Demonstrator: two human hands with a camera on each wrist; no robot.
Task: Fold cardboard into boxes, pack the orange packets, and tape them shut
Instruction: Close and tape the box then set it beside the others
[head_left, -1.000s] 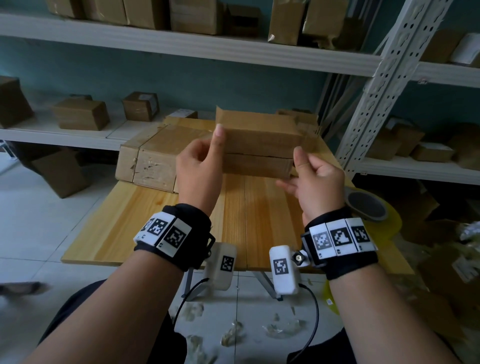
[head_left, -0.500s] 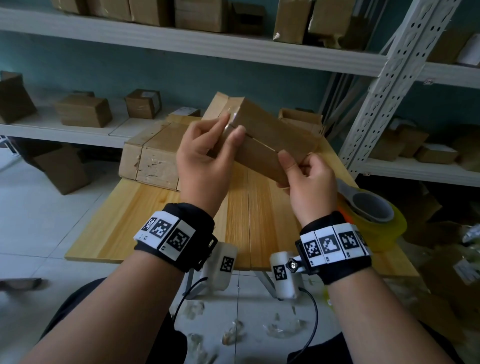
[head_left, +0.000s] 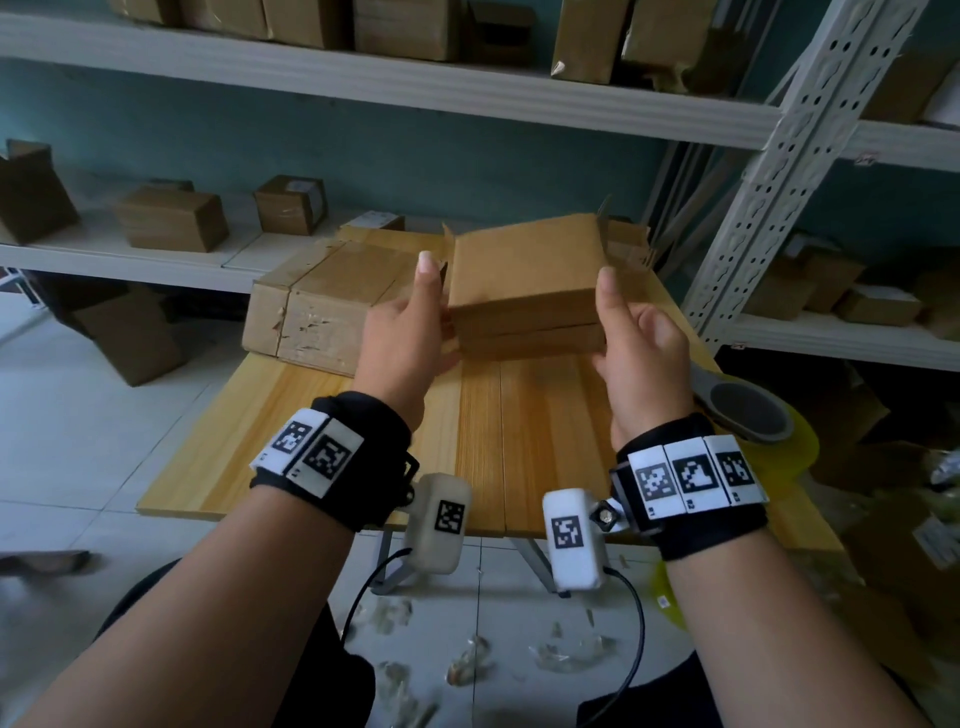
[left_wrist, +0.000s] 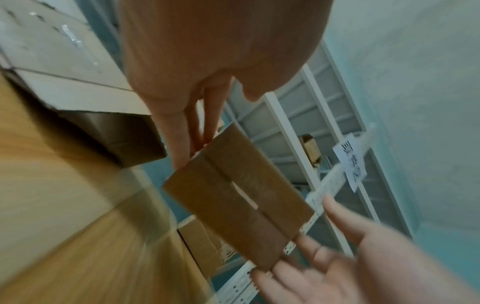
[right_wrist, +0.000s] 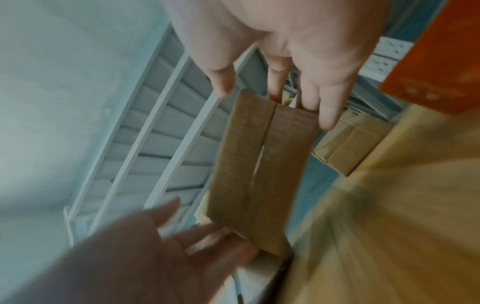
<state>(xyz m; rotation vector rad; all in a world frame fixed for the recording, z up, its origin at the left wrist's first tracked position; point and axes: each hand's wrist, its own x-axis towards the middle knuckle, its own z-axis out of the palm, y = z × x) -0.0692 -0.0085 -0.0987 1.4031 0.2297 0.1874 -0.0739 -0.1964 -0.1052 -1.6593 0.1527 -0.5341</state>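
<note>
Left hand (head_left: 402, 332), right hand (head_left: 641, 343) (fingers straight) flank box (head_left: 524, 280).

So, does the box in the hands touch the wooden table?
Apart. In the head view the box is held up between both hands, and bare table shows beneath it.

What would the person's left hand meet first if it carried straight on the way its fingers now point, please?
The left hand already touches the left end of the small cardboard box. Straight past it, the fingers point up and away toward the white shelving, probably with nothing between; depth is unclear.
</note>
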